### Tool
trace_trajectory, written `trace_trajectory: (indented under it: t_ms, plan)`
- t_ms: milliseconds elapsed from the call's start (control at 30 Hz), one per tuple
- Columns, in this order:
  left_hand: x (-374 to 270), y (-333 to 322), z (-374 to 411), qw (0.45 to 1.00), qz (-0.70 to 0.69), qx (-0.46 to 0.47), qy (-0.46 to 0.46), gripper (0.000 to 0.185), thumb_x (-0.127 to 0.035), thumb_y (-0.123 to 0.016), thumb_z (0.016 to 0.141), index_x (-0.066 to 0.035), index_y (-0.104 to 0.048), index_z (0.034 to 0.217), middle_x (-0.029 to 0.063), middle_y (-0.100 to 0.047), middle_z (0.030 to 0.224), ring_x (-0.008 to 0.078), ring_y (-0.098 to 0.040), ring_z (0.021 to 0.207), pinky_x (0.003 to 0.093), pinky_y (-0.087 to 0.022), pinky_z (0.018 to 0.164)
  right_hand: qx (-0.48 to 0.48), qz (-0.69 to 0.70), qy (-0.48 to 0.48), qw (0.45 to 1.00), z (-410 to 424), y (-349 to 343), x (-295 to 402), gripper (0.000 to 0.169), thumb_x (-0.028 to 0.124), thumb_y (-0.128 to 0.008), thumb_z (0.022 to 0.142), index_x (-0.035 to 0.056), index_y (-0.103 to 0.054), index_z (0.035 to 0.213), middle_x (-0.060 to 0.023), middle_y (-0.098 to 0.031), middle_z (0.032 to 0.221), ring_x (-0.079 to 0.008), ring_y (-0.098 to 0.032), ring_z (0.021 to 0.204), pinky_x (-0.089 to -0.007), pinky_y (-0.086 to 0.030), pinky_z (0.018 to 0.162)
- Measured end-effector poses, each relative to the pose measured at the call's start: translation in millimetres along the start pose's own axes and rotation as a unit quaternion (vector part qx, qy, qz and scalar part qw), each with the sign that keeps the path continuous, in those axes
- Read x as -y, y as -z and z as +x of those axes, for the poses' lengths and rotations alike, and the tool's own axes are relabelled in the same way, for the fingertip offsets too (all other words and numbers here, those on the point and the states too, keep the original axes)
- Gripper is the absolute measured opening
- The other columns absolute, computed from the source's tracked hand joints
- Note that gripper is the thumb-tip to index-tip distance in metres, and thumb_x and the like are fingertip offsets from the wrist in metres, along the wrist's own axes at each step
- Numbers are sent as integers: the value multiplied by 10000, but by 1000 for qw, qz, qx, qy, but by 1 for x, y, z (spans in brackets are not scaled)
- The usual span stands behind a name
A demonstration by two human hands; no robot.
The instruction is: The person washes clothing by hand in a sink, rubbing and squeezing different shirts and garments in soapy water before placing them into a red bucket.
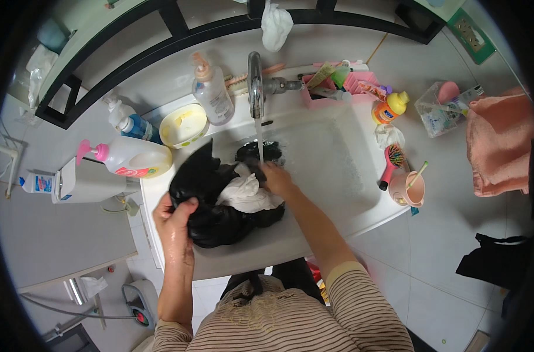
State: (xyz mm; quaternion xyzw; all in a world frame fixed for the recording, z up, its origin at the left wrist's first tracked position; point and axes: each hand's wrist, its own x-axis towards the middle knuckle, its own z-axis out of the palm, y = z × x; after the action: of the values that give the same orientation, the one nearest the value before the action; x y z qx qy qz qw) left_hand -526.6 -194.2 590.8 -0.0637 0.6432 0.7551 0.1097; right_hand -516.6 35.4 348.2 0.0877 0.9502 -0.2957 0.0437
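Observation:
My left hand [175, 218] grips the left edge of a wet black garment [225, 226], its thumb on top of the cloth. The garment is bunched over the left part of a white washbasin [328, 176], and a wet white cloth [249, 193] lies in its folds. Beside the white cloth, my right hand [276, 178] is under or close to the running water; blur and the cloth hide its fingers, so its hold cannot be made out. Water falls from a chrome faucet [255, 83]. More dark cloth [260, 152] sits in the basin below the stream.
Along the left rim stand a pump bottle [139, 157], a soap dish [184, 125] and a clear pump bottle [212, 94]. A pink basket [324, 102], a yellow-capped bottle [388, 110], a hairbrush [391, 165] and a pink cup [401, 191] line the back and right. A pink towel [498, 145] hangs at right.

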Motion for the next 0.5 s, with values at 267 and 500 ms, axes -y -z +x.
trace_trajectory:
  t_ms: [267, 500]
  plan:
    - [-53, -11, -14, 973, 170, -88, -126, 190, 27, -606, 669, 23, -651, 853, -20, -580, 728, 58, -485, 651, 196, -401, 651, -19, 365, -113, 924, -15, 81, 23, 211, 126, -613, 708, 10, -631, 883, -110, -620, 696, -223, -605, 603, -318, -490, 599]
    - [8, 11, 43, 881, 447, -28, -154, 196, -70, -659, 684, 28, -634, 852, 62, -593, 669, 160, -549, 618, 275, -461, 637, -52, 502, -73, 860, -27, 213, 64, 166, 105, -608, 692, -14, -590, 806, -36, -538, 627, -114, -484, 523, -267, -430, 504]
